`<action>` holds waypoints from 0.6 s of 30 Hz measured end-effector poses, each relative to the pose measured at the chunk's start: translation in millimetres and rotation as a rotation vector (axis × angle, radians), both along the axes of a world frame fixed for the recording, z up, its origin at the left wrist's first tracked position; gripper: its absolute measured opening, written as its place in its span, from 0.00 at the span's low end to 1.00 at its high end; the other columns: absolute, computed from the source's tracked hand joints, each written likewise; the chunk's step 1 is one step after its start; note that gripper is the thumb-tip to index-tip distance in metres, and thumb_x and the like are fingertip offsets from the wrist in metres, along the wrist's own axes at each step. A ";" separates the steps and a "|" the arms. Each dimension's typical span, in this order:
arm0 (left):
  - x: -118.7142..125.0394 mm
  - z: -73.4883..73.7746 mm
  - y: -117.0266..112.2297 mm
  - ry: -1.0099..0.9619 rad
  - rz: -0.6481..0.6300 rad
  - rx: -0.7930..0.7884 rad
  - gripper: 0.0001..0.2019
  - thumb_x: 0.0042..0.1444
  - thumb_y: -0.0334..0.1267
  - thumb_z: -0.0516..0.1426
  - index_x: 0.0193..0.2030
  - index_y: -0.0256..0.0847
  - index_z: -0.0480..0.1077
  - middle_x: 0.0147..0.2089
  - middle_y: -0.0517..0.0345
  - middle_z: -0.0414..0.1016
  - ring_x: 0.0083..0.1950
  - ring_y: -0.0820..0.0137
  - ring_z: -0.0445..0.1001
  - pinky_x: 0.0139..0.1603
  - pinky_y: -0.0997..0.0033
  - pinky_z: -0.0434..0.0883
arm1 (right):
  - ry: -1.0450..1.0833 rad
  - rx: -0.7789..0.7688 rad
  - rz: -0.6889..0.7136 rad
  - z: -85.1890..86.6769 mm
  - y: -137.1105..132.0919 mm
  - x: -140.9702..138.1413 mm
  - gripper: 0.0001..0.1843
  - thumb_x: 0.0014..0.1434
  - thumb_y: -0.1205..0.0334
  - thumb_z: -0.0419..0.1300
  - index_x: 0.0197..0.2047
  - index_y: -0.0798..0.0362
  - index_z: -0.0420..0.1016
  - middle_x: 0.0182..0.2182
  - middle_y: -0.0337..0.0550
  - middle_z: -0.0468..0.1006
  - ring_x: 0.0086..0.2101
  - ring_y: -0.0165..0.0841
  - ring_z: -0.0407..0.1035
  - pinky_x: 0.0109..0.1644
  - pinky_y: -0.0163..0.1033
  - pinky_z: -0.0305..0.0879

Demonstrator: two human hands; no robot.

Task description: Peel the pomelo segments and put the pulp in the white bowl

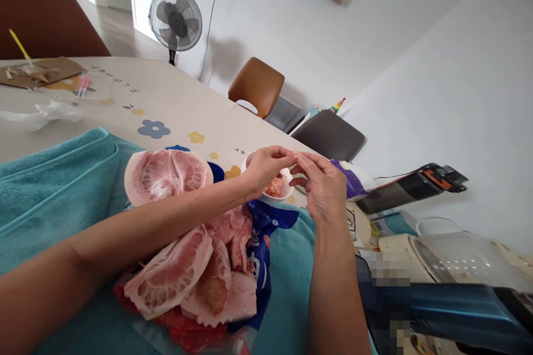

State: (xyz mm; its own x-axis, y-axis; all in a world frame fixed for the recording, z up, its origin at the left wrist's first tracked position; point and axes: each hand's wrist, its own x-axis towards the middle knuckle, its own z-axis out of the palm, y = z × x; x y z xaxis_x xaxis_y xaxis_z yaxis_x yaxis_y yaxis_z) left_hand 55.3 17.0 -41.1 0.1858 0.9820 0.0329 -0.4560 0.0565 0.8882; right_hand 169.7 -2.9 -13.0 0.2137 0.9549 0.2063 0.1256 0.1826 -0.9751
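Over a white bowl (286, 191) holding peeled pink pomelo flesh (273, 186), my two hands meet at the fingertips. My left hand (268, 169) reaches across from the left, thumb and forefinger pinched together. My right hand (322, 186) also has its thumb and fingers closed in a pinch, with whatever lies between the fingertips too small to name. Below my left forearm, pomelo peels (175, 272) with pith and membrane lie piled on a blue and red plastic bag (263, 266). A hollowed pomelo rind half (169, 175) sits behind that forearm.
A teal towel (54, 188) lies under the bag and along the table edge. Crumpled tissue (45, 115) and a cardboard piece (62, 69) rest on the flower-patterned table (175, 102). A dark blue cordless appliance (466, 308) and a cream container (400, 255) stand at the right.
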 end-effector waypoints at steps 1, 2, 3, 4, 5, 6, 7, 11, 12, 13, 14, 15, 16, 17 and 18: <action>0.1 -0.1 0.0 0.016 0.019 0.006 0.06 0.49 0.38 0.62 0.30 0.38 0.71 0.30 0.61 0.70 0.29 0.77 0.66 0.32 0.73 0.64 | -0.002 -0.006 0.007 0.0 -0.2 0.3 0.09 0.46 0.59 0.69 0.31 0.55 0.80 0.25 0.39 0.77 0.25 0.28 0.70 0.21 0.31 0.67; 0.2 -0.1 0.2 0.037 0.041 0.021 0.06 0.49 0.37 0.62 0.34 0.39 0.72 0.32 0.61 0.71 0.29 0.77 0.67 0.33 0.73 0.64 | -0.007 -0.013 0.015 0.1 -0.4 0.7 0.10 0.46 0.59 0.69 0.31 0.55 0.80 0.25 0.40 0.77 0.25 0.28 0.71 0.22 0.31 0.68; 0.3 -0.1 0.5 0.063 0.060 0.042 0.08 0.49 0.36 0.62 0.38 0.40 0.74 0.33 0.61 0.72 0.30 0.77 0.67 0.33 0.73 0.64 | -0.014 -0.017 0.023 0.3 -0.7 1.1 0.10 0.46 0.60 0.69 0.31 0.56 0.80 0.25 0.40 0.77 0.25 0.29 0.71 0.22 0.32 0.68; 0.3 0.2 0.9 0.093 0.068 0.070 0.11 0.49 0.34 0.62 0.41 0.41 0.74 0.35 0.61 0.73 0.30 0.77 0.68 0.34 0.73 0.64 | -0.021 -0.019 0.030 0.7 -1.0 1.6 0.10 0.46 0.60 0.69 0.31 0.56 0.80 0.25 0.40 0.78 0.25 0.29 0.72 0.23 0.32 0.69; 0.3 0.8 1.1 0.122 0.064 0.105 0.12 0.50 0.33 0.61 0.43 0.42 0.75 0.35 0.61 0.74 0.31 0.76 0.68 0.34 0.73 0.65 | -0.028 -0.019 0.035 1.3 -1.3 2.1 0.09 0.46 0.60 0.69 0.31 0.56 0.80 0.26 0.40 0.78 0.25 0.29 0.72 0.23 0.33 0.70; 0.2 1.6 1.2 0.148 0.047 0.137 0.12 0.51 0.32 0.59 0.43 0.41 0.75 0.34 0.61 0.74 0.30 0.76 0.68 0.34 0.73 0.65 | -0.036 -0.020 0.039 1.9 -1.7 2.5 0.09 0.46 0.61 0.69 0.31 0.55 0.79 0.26 0.40 0.78 0.25 0.29 0.72 0.24 0.33 0.70; 0.1 2.7 1.0 0.166 0.029 0.157 0.10 0.51 0.30 0.58 0.41 0.39 0.76 0.32 0.61 0.74 0.30 0.76 0.67 0.33 0.73 0.65 | -0.040 -0.023 0.044 2.6 -2.1 2.9 0.08 0.46 0.61 0.69 0.30 0.55 0.79 0.26 0.39 0.77 0.25 0.29 0.72 0.24 0.33 0.71; -0.5 6.0 -0.7 0.191 0.048 0.146 0.04 0.50 0.29 0.55 0.31 0.38 0.70 0.27 0.62 0.70 0.27 0.76 0.67 0.30 0.72 0.65 | -0.053 -0.017 0.041 3.4 -2.4 2.7 0.07 0.44 0.63 0.69 0.28 0.54 0.75 0.23 0.35 0.74 0.24 0.28 0.70 0.22 0.32 0.69; -0.8 6.1 -1.1 0.199 0.064 0.151 0.03 0.50 0.29 0.55 0.29 0.39 0.69 0.27 0.63 0.70 0.27 0.76 0.67 0.30 0.72 0.64 | -0.063 -0.002 0.037 3.0 -2.3 2.3 0.08 0.44 0.63 0.68 0.28 0.54 0.75 0.23 0.35 0.73 0.24 0.28 0.70 0.21 0.32 0.69; -1.0 5.9 -1.3 0.214 0.079 0.169 0.03 0.49 0.28 0.54 0.28 0.39 0.68 0.26 0.63 0.70 0.27 0.75 0.67 0.31 0.72 0.64 | -0.081 0.019 0.031 2.5 -2.2 2.0 0.08 0.44 0.63 0.68 0.28 0.53 0.74 0.23 0.34 0.73 0.24 0.28 0.70 0.20 0.31 0.68; -1.4 5.6 -1.3 0.236 0.095 0.194 0.03 0.49 0.28 0.54 0.28 0.39 0.67 0.26 0.62 0.70 0.28 0.74 0.67 0.32 0.71 0.64 | -0.106 0.041 0.028 1.9 -2.1 1.8 0.08 0.45 0.63 0.68 0.29 0.53 0.74 0.24 0.34 0.73 0.25 0.28 0.70 0.20 0.31 0.68; -1.7 5.3 -1.1 0.263 0.112 0.219 0.03 0.48 0.29 0.55 0.27 0.40 0.67 0.27 0.62 0.70 0.29 0.74 0.68 0.33 0.71 0.64 | -0.133 0.061 0.028 1.5 -2.2 1.8 0.07 0.45 0.63 0.67 0.29 0.53 0.74 0.25 0.34 0.74 0.25 0.28 0.70 0.19 0.31 0.68; -2.1 5.0 -0.8 0.295 0.130 0.242 0.03 0.48 0.29 0.55 0.27 0.40 0.67 0.27 0.61 0.71 0.30 0.73 0.68 0.34 0.70 0.64 | -0.162 0.074 0.030 1.3 -2.4 2.0 0.08 0.46 0.62 0.67 0.30 0.53 0.74 0.25 0.35 0.74 0.25 0.28 0.70 0.20 0.31 0.68; -2.5 5.0 -0.4 0.329 0.146 0.259 0.03 0.48 0.29 0.55 0.27 0.40 0.67 0.27 0.61 0.71 0.31 0.72 0.69 0.35 0.69 0.64 | -0.189 0.082 0.036 1.3 -2.7 2.4 0.08 0.46 0.62 0.67 0.31 0.53 0.75 0.25 0.35 0.75 0.25 0.28 0.70 0.20 0.31 0.68; -2.9 5.0 0.1 0.360 0.161 0.269 0.03 0.48 0.29 0.55 0.27 0.40 0.67 0.28 0.60 0.72 0.31 0.71 0.69 0.36 0.69 0.64 | -0.211 0.085 0.043 1.5 -3.1 3.0 0.08 0.47 0.61 0.67 0.32 0.53 0.76 0.25 0.35 0.75 0.26 0.28 0.70 0.20 0.32 0.68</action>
State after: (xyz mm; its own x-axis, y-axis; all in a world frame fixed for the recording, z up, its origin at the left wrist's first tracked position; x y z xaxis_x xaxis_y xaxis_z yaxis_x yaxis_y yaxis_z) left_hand 52.3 17.1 -36.1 0.0786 0.9647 0.2515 -0.1011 -0.2433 0.9647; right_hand 172.7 -6.0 -11.5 0.1167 0.9395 0.3221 0.3156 0.2724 -0.9090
